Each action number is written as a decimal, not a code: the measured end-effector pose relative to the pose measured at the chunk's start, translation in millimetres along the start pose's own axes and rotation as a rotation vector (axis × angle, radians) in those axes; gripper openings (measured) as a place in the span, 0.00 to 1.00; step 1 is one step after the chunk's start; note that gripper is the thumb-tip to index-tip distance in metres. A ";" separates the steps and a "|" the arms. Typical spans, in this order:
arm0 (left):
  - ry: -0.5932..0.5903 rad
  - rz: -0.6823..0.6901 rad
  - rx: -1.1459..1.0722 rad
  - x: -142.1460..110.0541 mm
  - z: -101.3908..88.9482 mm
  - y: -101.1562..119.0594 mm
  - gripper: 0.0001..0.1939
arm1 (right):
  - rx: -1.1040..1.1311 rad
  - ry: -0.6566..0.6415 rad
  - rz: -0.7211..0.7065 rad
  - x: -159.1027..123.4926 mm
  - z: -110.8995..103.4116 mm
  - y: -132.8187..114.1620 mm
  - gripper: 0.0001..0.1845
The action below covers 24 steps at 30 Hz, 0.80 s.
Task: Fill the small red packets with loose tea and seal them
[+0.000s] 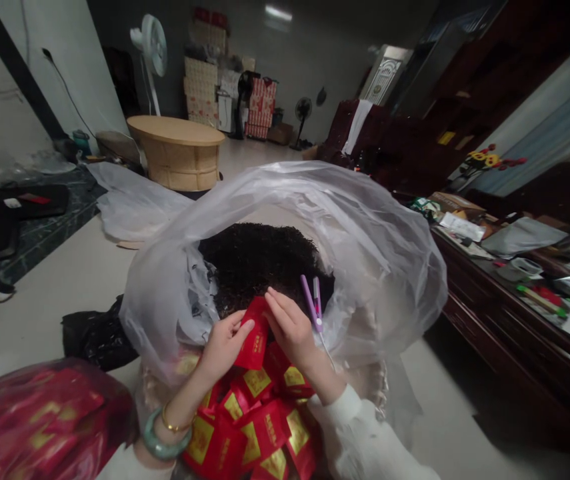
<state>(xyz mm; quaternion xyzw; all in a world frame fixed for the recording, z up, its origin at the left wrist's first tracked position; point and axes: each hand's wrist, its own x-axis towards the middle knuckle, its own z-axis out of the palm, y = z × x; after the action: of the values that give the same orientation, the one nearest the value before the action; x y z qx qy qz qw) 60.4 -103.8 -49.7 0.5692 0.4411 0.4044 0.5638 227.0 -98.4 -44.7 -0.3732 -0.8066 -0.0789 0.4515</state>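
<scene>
My left hand [225,345] pinches a small red packet [253,343] with gold print between thumb and fingers. At the packet's upper right edge is my right hand [291,328], its fingers close together against it; the thumb is hidden. Beyond both hands, a heap of dark, dry, leaf-like strands [259,260] fills an open clear plastic bag [389,267]. A purple-and-white clamp-like tool [313,307] with a cord lies spread at the heap's right side. Below my hands is a pile of red packets with gold panels [265,433].
A plastic bag of red packets [49,420] sits at lower left, near a black bag [97,333]. A cluttered dark wooden table [495,333] runs along the right. Farther back stand a round wicker table [177,143], a white fan [155,47] and stacked boxes [202,90].
</scene>
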 end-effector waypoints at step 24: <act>0.030 -0.083 -0.557 8.9 -7.5 10.2 0.25 | 0.101 -0.162 -0.061 7.2 -15.5 -18.9 0.22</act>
<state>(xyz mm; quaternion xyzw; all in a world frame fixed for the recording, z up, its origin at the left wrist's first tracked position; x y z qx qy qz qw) 56.1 -92.9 -39.6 0.3679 0.3442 0.4950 0.7079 222.4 -115.2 -26.0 -0.3303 -0.8545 -0.0215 0.4004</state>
